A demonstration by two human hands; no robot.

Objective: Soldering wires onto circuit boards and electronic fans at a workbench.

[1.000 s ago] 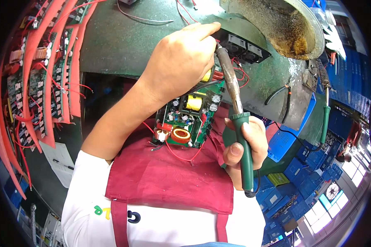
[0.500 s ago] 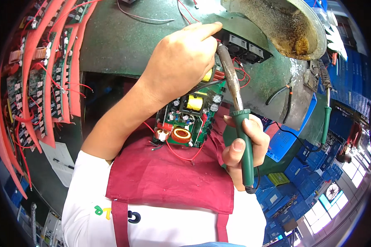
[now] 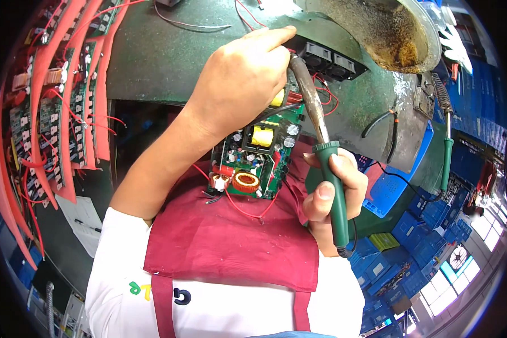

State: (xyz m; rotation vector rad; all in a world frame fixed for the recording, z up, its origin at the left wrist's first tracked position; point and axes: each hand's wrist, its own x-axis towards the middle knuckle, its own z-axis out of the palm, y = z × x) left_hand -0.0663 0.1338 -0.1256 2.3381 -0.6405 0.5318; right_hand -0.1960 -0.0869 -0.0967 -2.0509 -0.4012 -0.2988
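From the head camera, the left hand point(image 3: 239, 84) has its fingers clamped on the top edge of the green printed circuit board point(image 3: 253, 158), while just right of that board the right hand point(image 3: 329, 194) has its fingers wrapped tight around the green-handled soldering iron point(image 3: 321, 146), tip at the board's upper edge.

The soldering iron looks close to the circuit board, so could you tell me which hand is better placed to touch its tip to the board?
Probably the right hand: it grips the soldering iron by its green handle, tip beside the circuit board. The left hand holds the board's upper end.
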